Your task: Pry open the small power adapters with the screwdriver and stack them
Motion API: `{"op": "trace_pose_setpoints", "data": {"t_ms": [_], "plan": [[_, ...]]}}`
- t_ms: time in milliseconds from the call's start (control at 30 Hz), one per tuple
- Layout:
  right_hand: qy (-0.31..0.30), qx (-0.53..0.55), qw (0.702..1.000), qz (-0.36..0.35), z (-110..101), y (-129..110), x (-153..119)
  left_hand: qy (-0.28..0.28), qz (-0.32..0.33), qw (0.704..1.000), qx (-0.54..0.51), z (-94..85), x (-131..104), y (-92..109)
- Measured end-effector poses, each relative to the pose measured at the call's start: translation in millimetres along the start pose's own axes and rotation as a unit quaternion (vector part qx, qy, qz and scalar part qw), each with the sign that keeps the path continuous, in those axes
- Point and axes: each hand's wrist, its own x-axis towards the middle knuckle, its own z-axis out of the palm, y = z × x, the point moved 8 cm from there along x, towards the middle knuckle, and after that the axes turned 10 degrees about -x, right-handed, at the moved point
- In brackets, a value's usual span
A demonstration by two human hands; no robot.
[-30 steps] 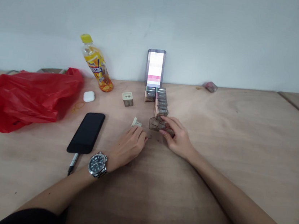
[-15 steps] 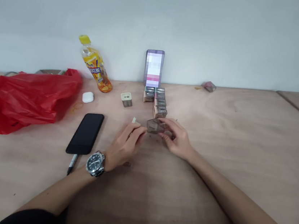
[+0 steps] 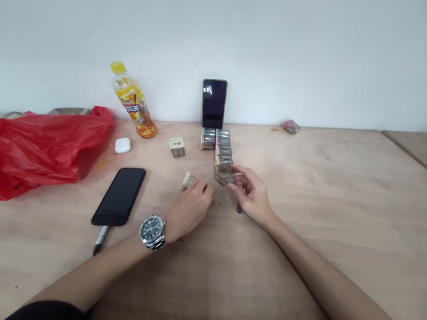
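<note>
My right hand (image 3: 251, 193) grips a clear, smoky plastic case (image 3: 222, 174) between thumb and fingers, its open side tilted toward me. Just left of it, my left hand (image 3: 192, 206) is closed with its fingers curled down; what it holds, if anything, is hidden. A small cream-coloured piece (image 3: 187, 180) shows beside the left fingers. Beyond the case, several small clear-lidded boxes (image 3: 223, 145) stand in two rows below an upright phone (image 3: 213, 104) with a dark screen. A small purple item (image 3: 239, 208) lies under my right hand.
A cream and grey block (image 3: 176, 147) stands left of the boxes. Farther left are a black phone (image 3: 119, 196) with a cable, a white case (image 3: 123, 145), a leaning drink bottle (image 3: 136, 106) and a red plastic bag (image 3: 39, 146). A pinkish piece (image 3: 290, 127) lies by the wall.
The upright phone's screen has gone dark. The smoky case has tilted in my right hand. My left hand has turned and its fingers have curled under. A purple item now shows below my right hand.
</note>
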Motion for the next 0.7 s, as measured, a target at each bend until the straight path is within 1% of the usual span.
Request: {"op": "trace_pose_setpoints", "data": {"t_ms": [133,233,300,333,400,467,533,600,667,700], "plan": [[0.000,-0.001,1.000,-0.001,-0.1,0.6,-0.1,0.000,-0.022,1.000,-0.008,5.6,-0.8,-0.6],[-0.002,-0.013,1.000,-0.004,0.1,1.8,0.1,0.012,-0.022,1.000,-0.002,1.6,-2.7,0.6],[-0.006,-0.022,1.000,-0.004,0.7,3.5,0.3,0.049,-0.025,0.998,-0.011,-10.7,-2.2,-0.8],[-0.008,-0.025,1.000,-0.003,1.1,4.3,0.4,0.082,-0.028,0.996,-0.023,-20.4,-1.1,-2.3],[-0.016,-0.026,1.000,0.000,2.5,5.2,0.5,0.180,-0.036,0.980,-0.072,-45.7,1.3,-7.8],[-0.027,-0.017,0.999,-0.001,4.3,4.0,0.4,0.226,-0.023,0.966,-0.121,-61.7,7.8,-10.3],[-0.036,-0.005,0.999,-0.006,5.6,1.5,0.2,0.233,0.003,0.960,-0.153,-68.1,16.0,-8.3],[-0.035,0.008,0.999,-0.003,5.1,1.0,0.5,0.226,0.033,0.958,-0.171,-68.1,19.9,-2.9],[-0.021,0.024,0.999,0.012,2.8,3.9,1.4,0.249,0.052,0.950,-0.182,-68.6,14.2,2.4],[-0.012,0.035,0.999,0.022,1.5,6.2,1.9,0.271,0.056,0.944,-0.182,-69.3,8.0,4.5]]}}
